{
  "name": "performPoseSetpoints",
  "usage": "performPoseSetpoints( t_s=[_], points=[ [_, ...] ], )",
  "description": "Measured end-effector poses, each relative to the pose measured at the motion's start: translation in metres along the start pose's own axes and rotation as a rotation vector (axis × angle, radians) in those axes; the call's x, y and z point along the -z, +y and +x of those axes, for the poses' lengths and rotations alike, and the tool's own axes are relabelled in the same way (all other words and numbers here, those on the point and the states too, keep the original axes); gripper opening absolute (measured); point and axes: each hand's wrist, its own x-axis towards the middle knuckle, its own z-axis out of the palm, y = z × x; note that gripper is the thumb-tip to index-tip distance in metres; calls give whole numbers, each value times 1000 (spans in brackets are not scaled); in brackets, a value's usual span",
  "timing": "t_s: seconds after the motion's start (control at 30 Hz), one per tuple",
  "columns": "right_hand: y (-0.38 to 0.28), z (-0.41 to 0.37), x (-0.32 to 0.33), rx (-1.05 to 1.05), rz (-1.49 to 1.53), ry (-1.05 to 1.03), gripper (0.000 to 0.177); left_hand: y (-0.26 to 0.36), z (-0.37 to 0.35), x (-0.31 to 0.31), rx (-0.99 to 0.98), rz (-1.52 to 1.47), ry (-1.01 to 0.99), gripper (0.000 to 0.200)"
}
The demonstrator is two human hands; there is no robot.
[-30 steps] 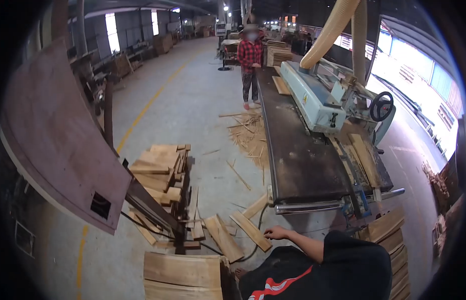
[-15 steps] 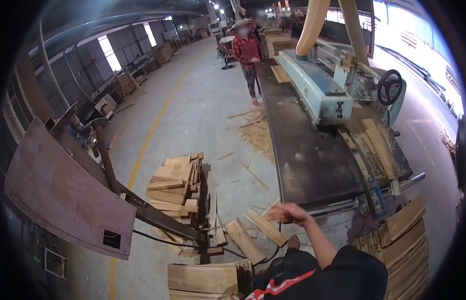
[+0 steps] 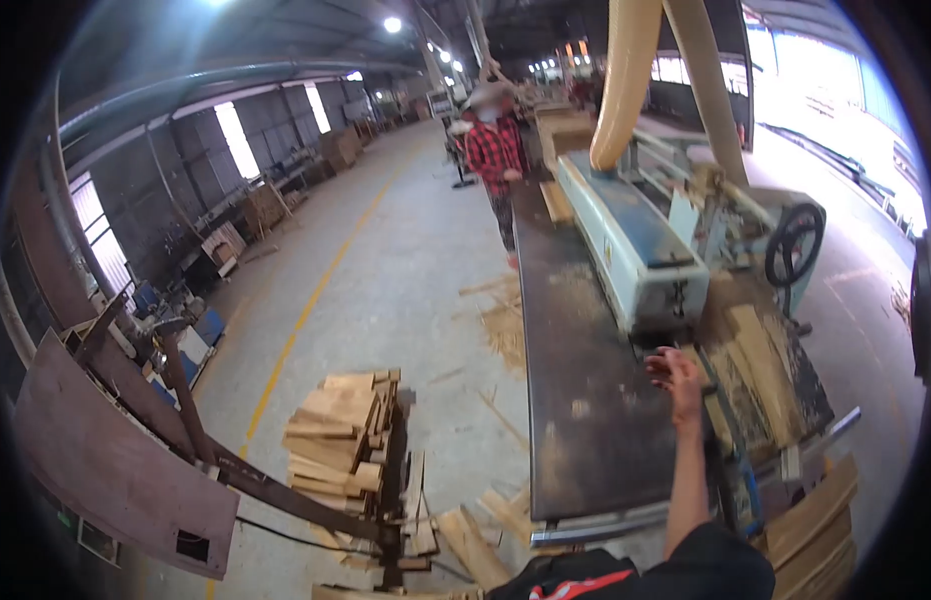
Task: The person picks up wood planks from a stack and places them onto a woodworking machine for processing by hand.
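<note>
My right hand (image 3: 675, 372) is stretched over the dark machine table (image 3: 575, 430), near the front end of the light-blue machine housing (image 3: 657, 285). Its fingers are apart and slightly curled, with nothing visible in them. Just right of it runs a metal guide rail, and beyond that rail lie long wooden boards (image 3: 760, 370). My left hand does not show in the frame.
A person in a red checked shirt (image 3: 493, 150) stands at the table's far left side. Stacked boards (image 3: 330, 430) and loose offcuts (image 3: 470, 545) lie on the floor at left. More boards (image 3: 810, 520) are at lower right. A metal panel (image 3: 125, 460) stands at far left.
My right hand has moved forward and right, from beside the table's near edge to above the table close to the housing. The view has tilted up.
</note>
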Motion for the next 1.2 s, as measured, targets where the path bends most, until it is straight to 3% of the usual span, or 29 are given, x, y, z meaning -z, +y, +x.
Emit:
performPoseSetpoints(
  t_s=[0.07, 0.1, 0.17, 0.3, 0.37, 0.43, 0.47, 0.53, 0.57, 0.63, 0.73, 0.8, 0.83, 0.93, 0.97, 1.03, 1.1, 1.2],
  points=[
    [-33, 62, 29, 354, -45, -129, 29, -5, 2, -20, -15, -97, -5, 92],
    [-74, 69, 23, 261, -75, 10, 30, -10, 3, -29, -26, -171, -9, 93],
    [-93, 153, 58, 445, -423, 31, 32, -16, 7, -51, -56, -310, -28, 95],
    [-191, 197, 52, 515, -755, -20, 42, -35, 12, -99, -76, -711, -73, 98],
    [-209, 220, 50, 616, -900, 1, 41, -46, -2, -137, 5, -694, -204, 95],
    [-227, 215, 37, 574, -1007, 5, 42, -55, -20, -175, 103, -565, -398, 92],
    [-233, 212, 30, 560, -1054, 13, 42, -59, -8, -178, 203, -616, -334, 99],
    [-231, 210, 21, 581, -1065, -9, 48, -62, 30, -174, 406, -697, -213, 113],
    [-232, 202, 12, 540, -1114, -30, 49, -68, 41, -171, 499, -653, -226, 108],
    [-222, 208, 7, 480, -1175, -107, 56, -81, 51, -180, 437, -223, -350, 105],
    [-211, 201, 1, 463, -1368, -244, 61, -84, 94, -154, 516, -143, -300, 105],
    [-210, 200, -7, 329, -1400, -339, 65, -92, 103, -157, 549, -323, -107, 109],
    [-210, 196, -14, 286, -1393, -395, 65, -91, 106, -156, 626, -425, -208, 116],
    [-206, 192, -26, 246, -1420, -476, 65, -91, 106, -150, 614, -463, -295, 113],
    [-202, 193, -32, 246, -1431, -494, 65, -91, 114, -140, 639, -483, -234, 119],
    [-182, 203, -38, 293, -1399, -542, 65, -98, 127, -115, 510, -330, -228, 118],
    [-167, 203, -57, 356, -1453, -575, 66, -102, 148, -89, 558, -376, -68, 115],
    [-156, 197, -82, 385, -1390, -674, 71, -100, 140, -73, 410, -174, -83, 107]
  ],
)
